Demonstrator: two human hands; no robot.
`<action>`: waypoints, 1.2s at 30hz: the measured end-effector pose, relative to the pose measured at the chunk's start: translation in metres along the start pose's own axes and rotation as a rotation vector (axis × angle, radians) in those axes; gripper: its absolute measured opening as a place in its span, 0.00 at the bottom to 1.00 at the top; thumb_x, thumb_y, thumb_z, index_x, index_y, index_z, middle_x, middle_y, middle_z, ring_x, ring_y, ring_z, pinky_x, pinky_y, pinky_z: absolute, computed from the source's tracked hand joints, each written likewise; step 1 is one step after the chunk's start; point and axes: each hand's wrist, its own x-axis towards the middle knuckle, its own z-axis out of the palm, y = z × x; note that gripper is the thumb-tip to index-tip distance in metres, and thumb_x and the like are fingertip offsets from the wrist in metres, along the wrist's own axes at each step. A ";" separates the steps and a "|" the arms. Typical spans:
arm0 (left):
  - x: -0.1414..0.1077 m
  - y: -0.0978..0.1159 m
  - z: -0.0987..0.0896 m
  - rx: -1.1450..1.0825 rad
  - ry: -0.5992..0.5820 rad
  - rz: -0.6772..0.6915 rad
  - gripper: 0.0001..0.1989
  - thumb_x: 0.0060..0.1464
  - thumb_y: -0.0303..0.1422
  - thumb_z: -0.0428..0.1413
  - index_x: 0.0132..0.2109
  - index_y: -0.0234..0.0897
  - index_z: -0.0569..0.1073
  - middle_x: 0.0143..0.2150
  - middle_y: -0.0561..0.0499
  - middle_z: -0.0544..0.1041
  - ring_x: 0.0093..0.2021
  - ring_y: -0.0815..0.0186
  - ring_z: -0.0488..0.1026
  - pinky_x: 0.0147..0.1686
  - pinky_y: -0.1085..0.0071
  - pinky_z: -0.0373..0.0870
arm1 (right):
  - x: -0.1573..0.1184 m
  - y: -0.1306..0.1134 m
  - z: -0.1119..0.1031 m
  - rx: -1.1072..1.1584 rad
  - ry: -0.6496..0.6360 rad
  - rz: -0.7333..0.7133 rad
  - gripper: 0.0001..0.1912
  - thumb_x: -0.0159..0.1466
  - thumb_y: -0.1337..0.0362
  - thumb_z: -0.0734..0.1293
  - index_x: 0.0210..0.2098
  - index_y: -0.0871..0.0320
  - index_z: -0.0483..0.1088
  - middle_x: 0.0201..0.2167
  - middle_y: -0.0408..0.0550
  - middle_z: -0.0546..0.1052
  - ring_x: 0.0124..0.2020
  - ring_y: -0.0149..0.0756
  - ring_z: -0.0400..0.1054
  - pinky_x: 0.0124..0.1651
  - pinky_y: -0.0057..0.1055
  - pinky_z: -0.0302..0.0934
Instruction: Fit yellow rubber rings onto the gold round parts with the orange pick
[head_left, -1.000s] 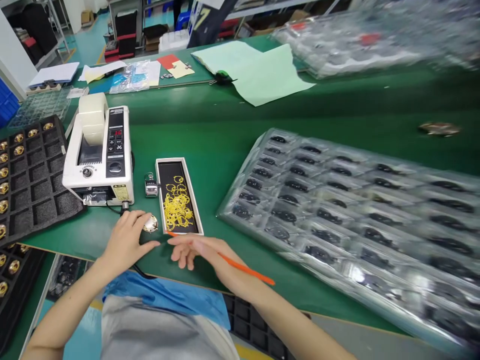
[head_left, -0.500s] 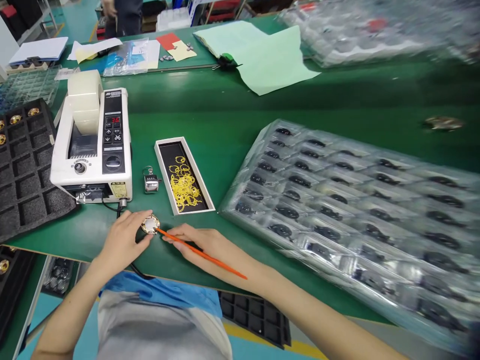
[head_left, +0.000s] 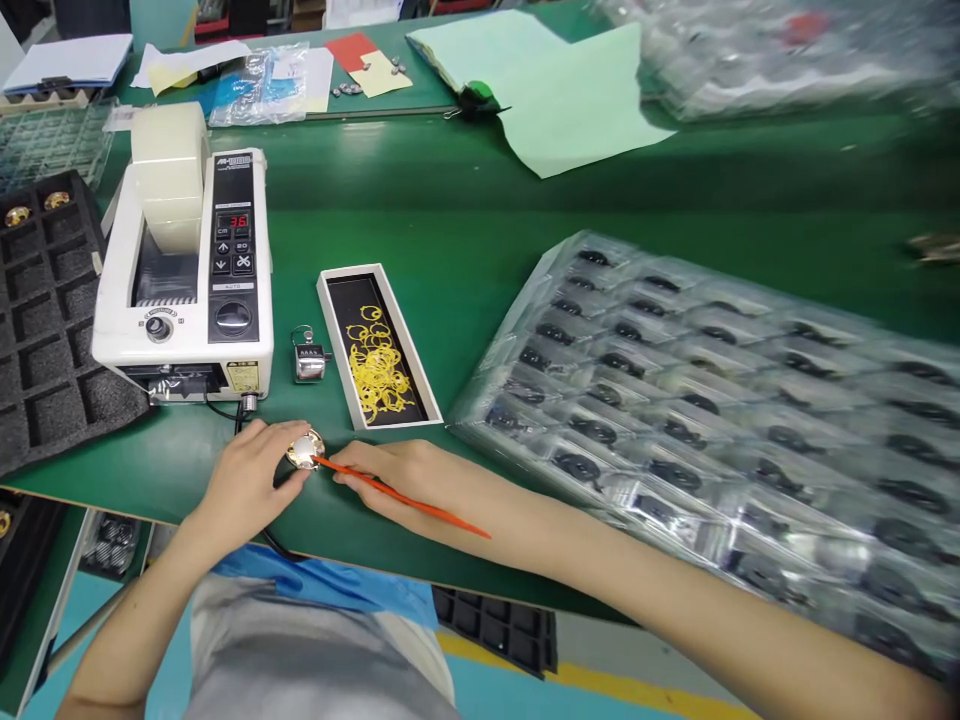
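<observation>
Between the thumb and fingers of my left hand (head_left: 251, 485) is a small round gold-rimmed part (head_left: 305, 450), like a watch case, with a pale face turned up. My right hand (head_left: 386, 480) pinches a thin orange pointed stick (head_left: 420, 508), which looks like tweezers. Its tip touches or hovers over the round part; I cannot tell which. Just beyond the hands lies a white-rimmed box (head_left: 433, 405) with a heap of thin yellow rings (head_left: 379, 375). A silver tally counter (head_left: 309, 362) stands to the left of that box.
A white tape dispenser (head_left: 184, 345) stands at left, beside a black foam tray (head_left: 52, 345) with gold parts. Clear plastic trays (head_left: 675, 400) of dark pieces fill the right. Pale green paper (head_left: 577, 100) lies at the back.
The camera view has shifted slightly, so the bench items sit a little further right and higher. Both hands keep their hold, with the orange tip still at the round part.
</observation>
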 end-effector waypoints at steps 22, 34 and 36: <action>0.002 0.004 -0.001 -0.045 -0.007 -0.045 0.16 0.51 0.23 0.58 0.48 0.37 0.72 0.50 0.47 0.79 0.45 0.58 0.74 0.45 0.60 0.74 | -0.001 0.020 0.036 -0.657 0.424 -0.500 0.13 0.68 0.77 0.54 0.44 0.69 0.67 0.24 0.50 0.75 0.24 0.36 0.66 0.28 0.32 0.64; 0.002 0.004 0.003 0.190 0.003 -0.021 0.19 0.49 0.28 0.58 0.51 0.33 0.72 0.44 0.42 0.73 0.45 0.54 0.71 0.42 0.59 0.73 | -0.021 -0.002 0.022 0.287 0.754 0.012 0.23 0.72 0.56 0.49 0.30 0.56 0.67 0.32 0.51 0.74 0.34 0.39 0.70 0.38 0.36 0.66; 0.002 0.006 0.004 0.224 0.044 0.014 0.19 0.48 0.27 0.57 0.49 0.33 0.72 0.42 0.43 0.72 0.44 0.54 0.70 0.42 0.58 0.73 | -0.017 -0.008 0.020 0.343 0.699 0.134 0.22 0.72 0.55 0.49 0.29 0.55 0.65 0.28 0.48 0.72 0.30 0.36 0.68 0.35 0.34 0.64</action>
